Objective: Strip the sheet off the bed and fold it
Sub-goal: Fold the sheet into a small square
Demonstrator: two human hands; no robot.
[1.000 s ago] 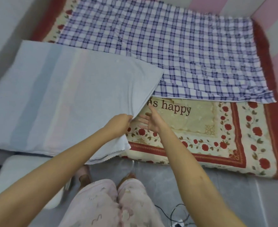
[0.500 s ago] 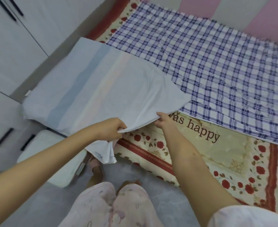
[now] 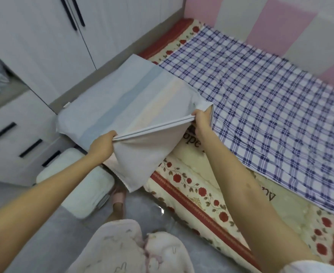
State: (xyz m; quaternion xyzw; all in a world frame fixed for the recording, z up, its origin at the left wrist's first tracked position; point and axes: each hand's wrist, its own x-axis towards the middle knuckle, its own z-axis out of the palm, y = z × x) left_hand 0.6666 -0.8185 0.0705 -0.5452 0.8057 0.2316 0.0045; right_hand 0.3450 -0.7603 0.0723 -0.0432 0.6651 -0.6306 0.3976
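While the left hand (image 3: pixel 103 145) and the right hand (image 3: pixel 201 119) each clench the doubled edge of the pale sheet (image 3: pixel 134 103), that edge runs taut between them above the near side of the bed (image 3: pixel 189 186). Most of the sheet lies flat on the bed's left end beside a checked cloth (image 3: pixel 260 107), with one part hanging below the left hand toward the floor (image 3: pixel 148 211).

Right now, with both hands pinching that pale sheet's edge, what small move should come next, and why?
Probably carry the taut edge forward over the far half. The left hand and right hand hold the pale grey-blue striped sheet doubled, its near flap hanging off the floral bed cover.
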